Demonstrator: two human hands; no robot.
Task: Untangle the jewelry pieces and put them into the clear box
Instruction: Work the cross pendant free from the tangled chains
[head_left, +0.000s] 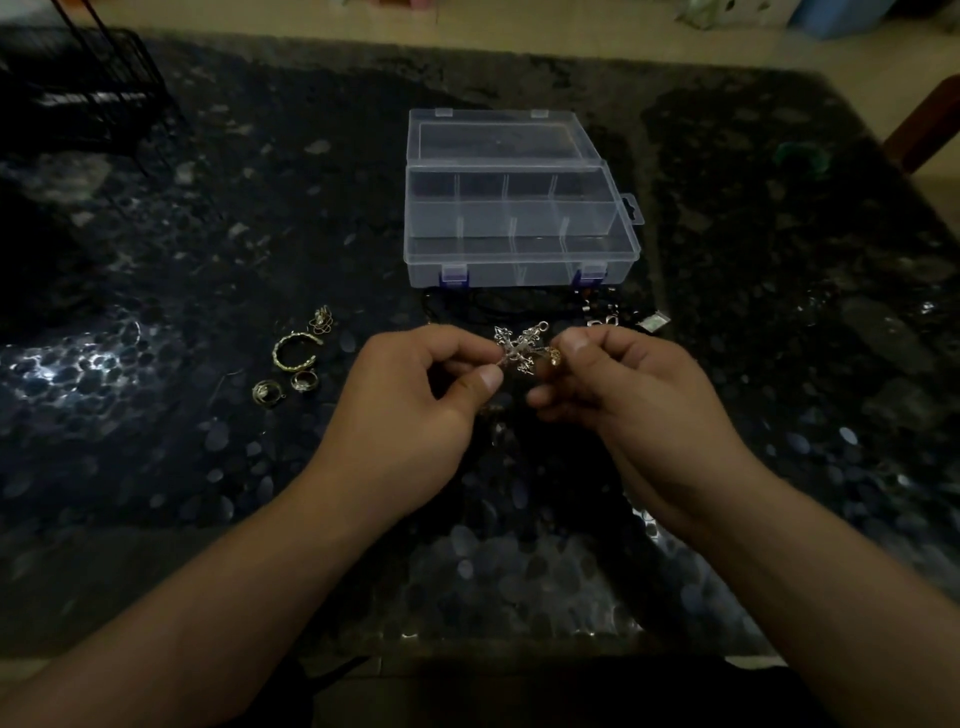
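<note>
Head view: near the middle of the frame a silver cross pendant (521, 349) with ornate, filigree arm ends and a small loop at its upper right tip is held above the table between both hands. A small gold piece (554, 357) sits against its right side; whether the two are hooked together cannot be told. The left hand (410, 410) pinches the cross's lower left arm between thumb and curled forefinger, the other fingers folded in. The right hand (639, 410) pinches at the gold piece with thumb and forefinger, its remaining fingers curled beneath.

Just above the hands lies a dark cord (498, 306) with small metal bits, close to the front of the clear box (519, 260). The box stands open, lid tipped back, with dividers forming compartments and two blue latches on its front wall.

Left of the hands lie a gold open bangle (294, 352), several rings (304, 381) and a small gold tangle (322, 318). All rest on a dark pebble-patterned table (156, 441). A black wire rack (88, 88) occupies the upper left corner.
</note>
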